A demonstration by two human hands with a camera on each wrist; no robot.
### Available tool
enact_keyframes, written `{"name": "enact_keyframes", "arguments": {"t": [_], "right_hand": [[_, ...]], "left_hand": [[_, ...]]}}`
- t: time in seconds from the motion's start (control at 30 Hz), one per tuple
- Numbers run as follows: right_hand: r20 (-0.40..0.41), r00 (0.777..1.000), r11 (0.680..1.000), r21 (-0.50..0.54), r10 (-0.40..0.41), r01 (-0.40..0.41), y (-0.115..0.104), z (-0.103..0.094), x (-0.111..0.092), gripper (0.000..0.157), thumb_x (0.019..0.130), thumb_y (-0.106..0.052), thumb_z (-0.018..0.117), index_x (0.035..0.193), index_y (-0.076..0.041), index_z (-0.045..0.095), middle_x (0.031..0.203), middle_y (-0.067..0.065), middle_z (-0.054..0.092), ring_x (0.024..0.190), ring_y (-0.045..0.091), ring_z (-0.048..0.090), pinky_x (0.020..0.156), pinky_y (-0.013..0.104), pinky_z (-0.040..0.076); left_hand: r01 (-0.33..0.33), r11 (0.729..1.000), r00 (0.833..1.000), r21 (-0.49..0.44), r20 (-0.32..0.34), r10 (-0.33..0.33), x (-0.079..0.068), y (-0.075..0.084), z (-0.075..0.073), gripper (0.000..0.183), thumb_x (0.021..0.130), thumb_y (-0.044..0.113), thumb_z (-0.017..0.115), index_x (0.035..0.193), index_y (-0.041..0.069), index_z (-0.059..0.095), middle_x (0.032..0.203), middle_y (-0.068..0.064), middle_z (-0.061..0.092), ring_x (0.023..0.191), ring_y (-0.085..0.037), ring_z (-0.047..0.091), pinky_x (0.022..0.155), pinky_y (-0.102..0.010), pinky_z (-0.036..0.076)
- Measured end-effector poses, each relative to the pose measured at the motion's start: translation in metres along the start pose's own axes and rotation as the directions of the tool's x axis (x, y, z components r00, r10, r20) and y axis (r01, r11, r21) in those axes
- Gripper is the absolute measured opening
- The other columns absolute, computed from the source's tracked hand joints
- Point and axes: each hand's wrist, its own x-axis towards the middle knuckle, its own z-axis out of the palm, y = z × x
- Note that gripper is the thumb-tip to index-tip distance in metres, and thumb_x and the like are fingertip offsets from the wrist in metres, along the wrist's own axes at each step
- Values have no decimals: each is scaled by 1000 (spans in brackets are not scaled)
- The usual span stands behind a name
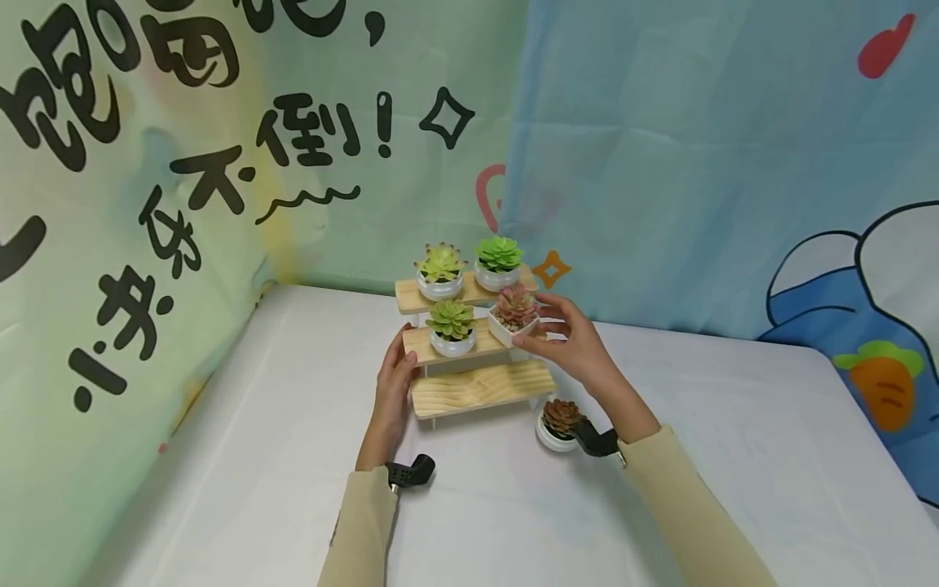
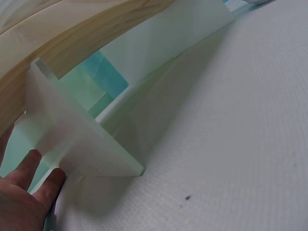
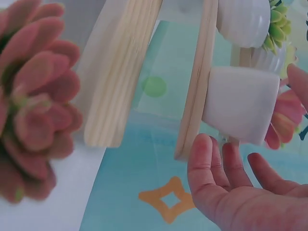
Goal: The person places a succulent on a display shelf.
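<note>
A three-tier wooden display stand [image 1: 484, 390] with translucent supports [image 2: 82, 130] stands on the white table. My left hand [image 1: 396, 379] holds its left end at the middle shelf, thumb by the board's edge and other fingers along the side support. At the right end of that shelf, my right hand [image 1: 568, 338] holds a pink succulent [image 1: 516, 306] in a white angular pot [image 3: 242, 103] between thumb and fingers. The pot's base is at the board. Left of it sits a green succulent [image 1: 451, 319] in a round white pot.
On the top shelf stand a red-tipped yellow-green succulent [image 1: 441, 262] and a bright green one [image 1: 499, 254], both in white pots. A reddish-brown succulent [image 1: 562, 414] in a round pot is on the table under my right wrist. Printed cloth backdrops [image 1: 660, 163] hang behind.
</note>
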Motion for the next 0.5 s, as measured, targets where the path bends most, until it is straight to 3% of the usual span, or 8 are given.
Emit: {"name": "enact_keyframes", "arguments": {"t": [0.2, 0.33, 0.5], "right_hand": [[-23, 999, 999, 1, -43, 43, 5, -10, -11, 75, 89, -19, 72, 151, -7, 31, 142, 20, 43, 126, 36, 46, 102, 50, 41], [-35, 999, 1000, -1, -28, 28, 9, -15, -21, 73, 90, -20, 71, 151, -8, 32, 142, 21, 43, 126, 36, 46, 100, 49, 43], [-46, 999, 1000, 6, -3, 4, 16, -19, -37, 72, 90, -20, 71, 150, -9, 34, 143, 19, 43, 127, 34, 46, 93, 34, 48]], "left_hand": [[5, 1000, 1000, -8, 0, -5, 0, 1, 1, 61, 97, 24, 49, 153, 8, 31, 158, -12, 28, 143, -27, 30, 113, -45, 27], [16, 1000, 1000, -13, -8, -16, -1, 2, 2, 62, 96, 24, 49, 153, 8, 31, 158, -12, 28, 142, -27, 30, 112, -44, 27], [19, 1000, 1000, -7, -10, -19, -2, 3, 3, 63, 96, 25, 49, 153, 7, 30, 159, -12, 27, 143, -27, 29, 113, -44, 26]]}}
